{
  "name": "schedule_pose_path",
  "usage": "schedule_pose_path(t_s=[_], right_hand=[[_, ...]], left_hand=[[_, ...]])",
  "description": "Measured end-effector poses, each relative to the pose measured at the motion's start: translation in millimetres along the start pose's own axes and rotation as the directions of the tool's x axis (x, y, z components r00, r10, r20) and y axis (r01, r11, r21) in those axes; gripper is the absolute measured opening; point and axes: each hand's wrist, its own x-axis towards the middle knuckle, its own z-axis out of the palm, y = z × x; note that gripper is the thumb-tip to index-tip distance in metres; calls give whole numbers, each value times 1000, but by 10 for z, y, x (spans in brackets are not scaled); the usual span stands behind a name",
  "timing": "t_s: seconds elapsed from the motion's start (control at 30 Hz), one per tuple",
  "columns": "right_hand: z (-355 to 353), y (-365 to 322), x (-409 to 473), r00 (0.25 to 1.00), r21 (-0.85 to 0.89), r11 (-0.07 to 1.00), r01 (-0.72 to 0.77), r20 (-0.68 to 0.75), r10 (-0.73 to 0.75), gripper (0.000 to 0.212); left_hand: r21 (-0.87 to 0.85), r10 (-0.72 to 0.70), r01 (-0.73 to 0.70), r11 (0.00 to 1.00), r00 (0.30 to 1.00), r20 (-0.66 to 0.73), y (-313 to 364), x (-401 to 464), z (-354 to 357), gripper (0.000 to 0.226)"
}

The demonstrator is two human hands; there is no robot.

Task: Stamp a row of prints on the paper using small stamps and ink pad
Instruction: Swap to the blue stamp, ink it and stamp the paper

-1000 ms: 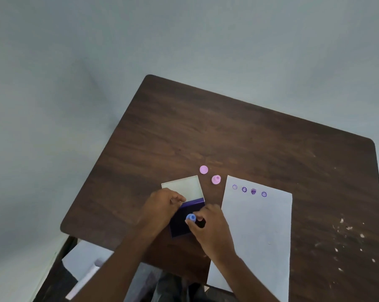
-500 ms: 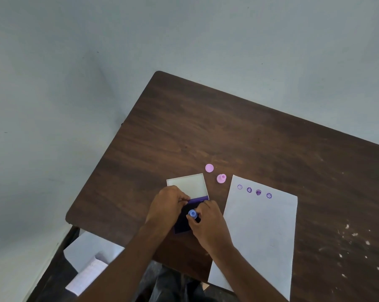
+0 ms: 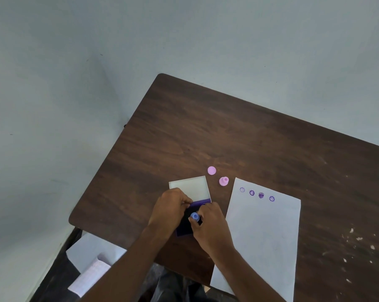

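Note:
A dark purple ink pad (image 3: 184, 229) lies open near the table's front edge, its clear lid (image 3: 190, 188) folded back behind it. My left hand (image 3: 171, 209) grips the pad's left side. A small blue stamp (image 3: 195, 216) stands on the inked surface, pinched by my right hand (image 3: 210, 227). To the right lies the white paper (image 3: 262, 232), which carries several purple prints (image 3: 257, 194) in a row along its top edge. A pink stamp (image 3: 223, 181) and a pink round cap (image 3: 211, 170) sit between the lid and the paper.
The brown wooden table (image 3: 238, 136) has white paint flecks (image 3: 358, 247) at its right front. White papers (image 3: 90, 267) lie on the floor below the table's left front corner. Grey walls stand behind and to the left.
The view has shifted slightly. Both hands stay on the ink pad, the right one keeping the blue stamp on the ink.

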Motion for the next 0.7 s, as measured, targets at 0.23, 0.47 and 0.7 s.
schedule_pose_path(t_s=[0.23, 0.47, 0.7], right_hand=[[18, 33, -25, 993, -45, 996, 77, -90, -80, 26], [38, 59, -28, 980, -43, 991, 126, -150, -131, 24], [35, 111, 20, 979, -55, 988, 147, -131, -153, 27]], left_hand=[[22, -165, 164, 986, 975, 146, 82, 84, -45, 41], [-66, -28, 26, 997, 999, -22, 43, -21, -37, 28], [-84, -126, 135, 987, 987, 104, 54, 24, -60, 38]])
